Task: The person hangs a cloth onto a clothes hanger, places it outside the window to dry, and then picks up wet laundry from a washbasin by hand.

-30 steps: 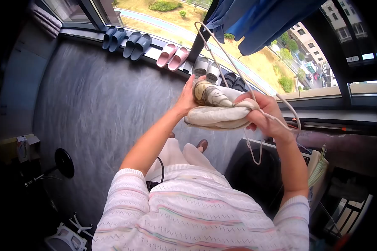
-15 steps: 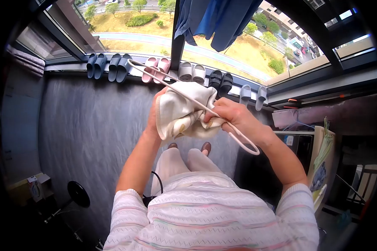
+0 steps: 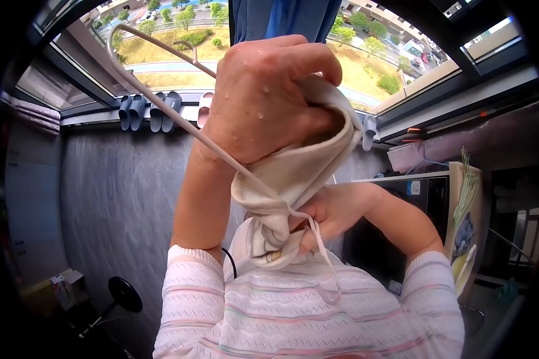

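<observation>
Left hand (image 3: 260, 99): curled, the upper fold of the cloth (image 3: 293, 173) gripped
Right hand (image 3: 335, 212): the lower, bunched part gripped
Cloth: held between both hands, before the torso
Clothes hanger (image 3: 167, 110): seen crossing the left wrist

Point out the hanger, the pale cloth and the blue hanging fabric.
Hanger (image 3: 173, 113): head view, on its long bar.
Pale cloth (image 3: 287, 173): head view, on its broad middle fold.
Blue hanging fabric (image 3: 310, 18): head view, on its right part.
</observation>
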`<state>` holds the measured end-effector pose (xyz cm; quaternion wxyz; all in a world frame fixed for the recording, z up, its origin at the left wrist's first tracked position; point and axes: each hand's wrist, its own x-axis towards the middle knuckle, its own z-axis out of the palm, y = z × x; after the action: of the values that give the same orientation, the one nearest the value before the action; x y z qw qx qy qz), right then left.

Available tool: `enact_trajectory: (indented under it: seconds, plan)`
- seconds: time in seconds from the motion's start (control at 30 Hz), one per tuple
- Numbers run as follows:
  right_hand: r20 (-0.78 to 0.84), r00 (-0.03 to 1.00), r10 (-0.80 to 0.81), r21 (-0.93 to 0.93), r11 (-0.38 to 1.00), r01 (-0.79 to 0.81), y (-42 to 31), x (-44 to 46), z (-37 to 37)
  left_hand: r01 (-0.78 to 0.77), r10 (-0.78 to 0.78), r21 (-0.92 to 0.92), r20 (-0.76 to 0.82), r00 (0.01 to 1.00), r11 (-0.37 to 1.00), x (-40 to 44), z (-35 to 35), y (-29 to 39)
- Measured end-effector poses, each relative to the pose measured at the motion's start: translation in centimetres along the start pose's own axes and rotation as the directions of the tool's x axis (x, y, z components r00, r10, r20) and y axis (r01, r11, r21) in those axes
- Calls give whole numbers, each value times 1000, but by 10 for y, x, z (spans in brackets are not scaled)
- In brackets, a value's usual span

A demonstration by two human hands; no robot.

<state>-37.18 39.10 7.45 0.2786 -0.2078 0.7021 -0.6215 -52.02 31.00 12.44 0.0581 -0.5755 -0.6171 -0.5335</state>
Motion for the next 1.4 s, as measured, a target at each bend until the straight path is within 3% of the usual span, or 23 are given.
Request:
enact_trajectory:
  seconds: [0.03,0.07,0.1,0.17,0.2,0.4,0.47,0.6,0.73,0.83,0.93,1.03,1.07,1.13,1.17,1.23,1.27,1.3,1.33,1.4]
  plan:
    - [-58,998,16,7,1000,-16,-6,-3,-2,38,-40,-23,-101,994,999,-2,5,-9]
    - [-202,972,120,-161,975,-154,-23,-7,-4,107,-123,-95,-184,975,990,-6,11,-19]
    - [-359,925,123,-255,940,-225,-21,-8,1,170,-211,-173,-259,942,970,-10,14,-29]
    - [-638,765,80,-381,831,-405,-9,-10,19,88,-158,-199,-371,915,976,-14,15,-40]
    - [-701,669,-247,-539,798,-270,4,-8,24,27,-100,-184,-405,909,983,-15,14,-44]
    - [-606,544,-581,-794,488,-364,-14,-14,21,-15,-73,-141,-594,802,990,-18,-2,-32]
    - [-575,488,-657,-818,482,-314,-24,-17,15,-56,-53,-157,-615,787,986,-19,-4,-24]
    - [-594,490,-638,-794,561,-232,-47,-23,27,-186,64,-134,-621,781,973,-14,-3,-6]
    - [-701,470,-536,-629,776,-54,-21,-2,30,-263,187,-32,-624,759,964,-1,0,5]
    - [-717,484,-502,-545,836,61,-6,4,34,-339,287,34,-614,735,940,18,-3,5]
    - [-582,632,-511,-590,800,103,4,13,47,-314,394,239,-540,744,919,51,-12,2]
    - [-516,760,-394,-482,868,123,-3,20,57,137,141,495,-483,864,858,91,13,8]
    - [-544,715,-439,-479,862,165,1,23,61,269,33,590,-449,893,762,106,23,18]
    - [-678,652,-339,-301,938,175,-6,23,60,213,-44,776,-233,971,594,108,51,-31]
    - [-734,620,-276,-206,961,184,-8,22,57,155,-183,727,-41,982,669,105,65,-61]
    - [-770,614,-173,-37,973,228,-1,18,42,105,-415,771,218,883,628,76,94,-92]
    - [-780,614,-118,50,967,250,2,15,32,13,-398,720,368,840,694,56,102,-106]
    - [-767,642,29,170,973,159,-3,6,20,0,-374,622,471,799,783,37,109,-115]
    - [-739,640,213,409,896,174,-1,0,10,-35,-318,572,505,802,819,13,115,-123]
    - [-724,599,343,551,810,202,15,-9,-9,-57,-212,378,631,747,924,-35,113,-124]
